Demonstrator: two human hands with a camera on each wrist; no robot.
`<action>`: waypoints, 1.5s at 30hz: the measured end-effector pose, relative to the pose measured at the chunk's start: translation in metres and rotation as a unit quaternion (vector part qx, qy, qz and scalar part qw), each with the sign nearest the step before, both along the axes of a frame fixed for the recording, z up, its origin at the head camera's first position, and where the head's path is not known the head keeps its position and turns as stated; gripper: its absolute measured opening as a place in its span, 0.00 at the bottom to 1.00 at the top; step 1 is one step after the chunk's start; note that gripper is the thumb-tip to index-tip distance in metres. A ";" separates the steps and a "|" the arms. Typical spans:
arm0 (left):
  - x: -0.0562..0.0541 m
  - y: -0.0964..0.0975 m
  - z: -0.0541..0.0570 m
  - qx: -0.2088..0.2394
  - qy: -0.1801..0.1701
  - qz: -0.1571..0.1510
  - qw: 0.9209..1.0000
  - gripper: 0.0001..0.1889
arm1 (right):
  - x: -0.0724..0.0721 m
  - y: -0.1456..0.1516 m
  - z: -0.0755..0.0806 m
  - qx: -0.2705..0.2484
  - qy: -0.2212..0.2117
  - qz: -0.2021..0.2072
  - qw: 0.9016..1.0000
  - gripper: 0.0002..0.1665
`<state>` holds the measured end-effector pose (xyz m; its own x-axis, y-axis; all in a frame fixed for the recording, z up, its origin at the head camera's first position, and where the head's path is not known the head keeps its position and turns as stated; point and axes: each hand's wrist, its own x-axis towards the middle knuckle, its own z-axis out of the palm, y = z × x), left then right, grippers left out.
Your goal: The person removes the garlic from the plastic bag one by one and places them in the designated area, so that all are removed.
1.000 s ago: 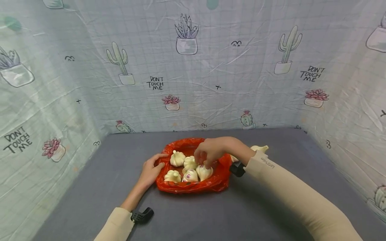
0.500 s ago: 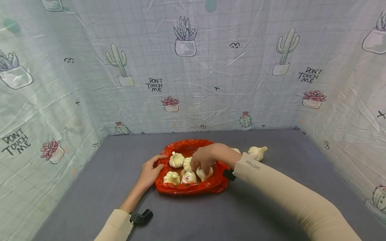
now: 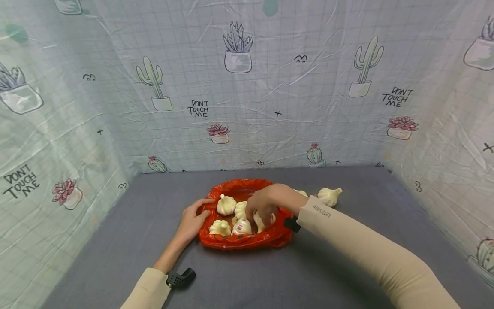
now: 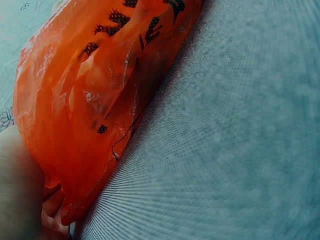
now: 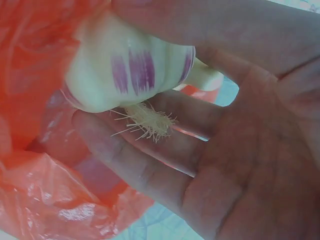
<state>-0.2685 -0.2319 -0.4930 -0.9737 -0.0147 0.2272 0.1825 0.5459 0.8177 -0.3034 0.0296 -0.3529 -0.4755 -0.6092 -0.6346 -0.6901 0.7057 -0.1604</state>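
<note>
Garlic bulb [image 5: 135, 67]: pinched between thumb and fingers of my right hand [image 5: 245, 160].
Red bag [image 3: 239, 244]: my left hand [image 3: 192, 219] grips its edge.

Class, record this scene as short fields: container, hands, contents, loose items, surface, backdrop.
Container: red plastic bag, mouth open
Left hand: holds the bag's left edge
Right hand: grips a purple-streaked garlic bulb inside the bag
Other contents: more garlic bulbs
Outside bag: two loose garlic bulbs, one partly hidden
Surface: grey tabletop
Backdrop: cactus-print sheet
</note>
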 end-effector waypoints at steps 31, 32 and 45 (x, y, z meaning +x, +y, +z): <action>0.001 0.001 0.000 -0.007 0.003 0.003 1.000 0.19 | 0.014 0.072 0.042 -0.245 0.058 -0.040 0.967 0.21; 0.001 0.001 0.000 -0.007 0.004 0.002 1.000 0.19 | 0.015 0.076 0.043 -0.255 0.060 -0.041 0.964 0.21; 0.000 0.001 0.000 -0.010 0.003 0.004 1.000 0.19 | 0.031 0.130 0.041 -0.387 0.071 -0.120 0.911 0.26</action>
